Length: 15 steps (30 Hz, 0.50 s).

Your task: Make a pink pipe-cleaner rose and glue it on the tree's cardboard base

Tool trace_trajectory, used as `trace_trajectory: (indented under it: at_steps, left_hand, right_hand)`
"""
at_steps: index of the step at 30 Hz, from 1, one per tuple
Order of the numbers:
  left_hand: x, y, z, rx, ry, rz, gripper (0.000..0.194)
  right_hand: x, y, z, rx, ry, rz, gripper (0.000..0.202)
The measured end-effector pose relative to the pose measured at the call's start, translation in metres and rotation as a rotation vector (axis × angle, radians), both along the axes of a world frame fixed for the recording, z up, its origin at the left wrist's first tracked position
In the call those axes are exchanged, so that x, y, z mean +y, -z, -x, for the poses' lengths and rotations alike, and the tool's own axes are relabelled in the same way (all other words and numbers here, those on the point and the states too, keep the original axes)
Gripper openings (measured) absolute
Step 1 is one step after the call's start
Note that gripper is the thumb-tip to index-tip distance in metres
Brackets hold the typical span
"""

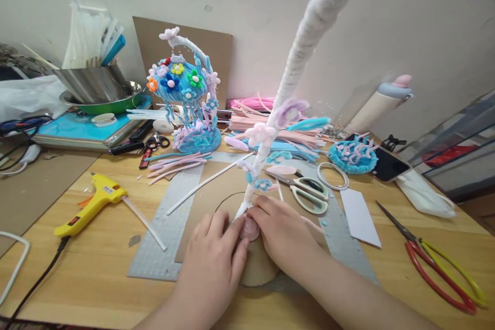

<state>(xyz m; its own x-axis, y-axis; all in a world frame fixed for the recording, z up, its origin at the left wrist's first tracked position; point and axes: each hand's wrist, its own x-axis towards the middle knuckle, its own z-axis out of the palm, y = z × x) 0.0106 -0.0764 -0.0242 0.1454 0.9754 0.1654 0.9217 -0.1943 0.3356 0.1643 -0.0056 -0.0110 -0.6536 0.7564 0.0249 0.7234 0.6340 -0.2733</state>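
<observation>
A tall white fuzzy-wrapped stem point(297, 56), dressed with pink, lilac and blue pipe-cleaner flowers and leaves, leans to the right from a round cardboard base point(259, 270). At its foot sits a round pink coil point(250, 229), seemingly of pipe cleaner. My left hand point(211, 255) presses the coil from the left with closed fingers. From the other side, my right hand point(282, 232) curls its fingers over the coil and the stem's foot. The fingertips partly hide where stem and base meet. Underneath lie a larger cardboard sheet point(189, 237) and a grey cutting mat point(149, 263).
On the left lies a yellow glue gun point(91, 201). Pale green scissors point(309, 193) and red-and-yellow scissors point(436, 263) lie to the right. Behind stand a blue jellyfish-like flower model point(181, 82), bundled pink pipe cleaners point(251, 125) and a bottle point(379, 105).
</observation>
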Motion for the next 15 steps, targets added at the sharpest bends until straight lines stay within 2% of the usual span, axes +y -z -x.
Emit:
trace_trajectory:
  at_steps: [10,15]
  left_hand:
    - [0.0006,-0.0037,-0.0012,0.065,0.003,-0.002,0.033]
    - [0.0012,-0.0044,-0.0025,0.099,0.001,-0.002,0.032]
  right_hand:
    - [-0.0023,0.0005,-0.0016,0.092,0.045,0.080,0.022]
    - [-0.0070,0.0016,-0.0068,0.110,0.126,0.125,0.026]
